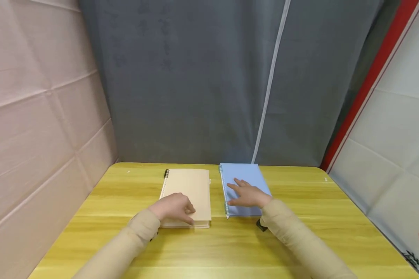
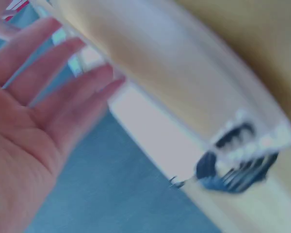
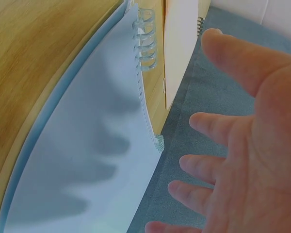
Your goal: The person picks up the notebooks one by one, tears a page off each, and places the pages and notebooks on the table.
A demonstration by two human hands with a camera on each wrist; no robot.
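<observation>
Fingers (image 1: 238, 185) spread over blue notebook (image 1: 246, 174)

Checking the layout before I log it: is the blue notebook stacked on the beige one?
No, the blue notebook lies flat beside the beige notebook, a strip of bare table between them.
</observation>
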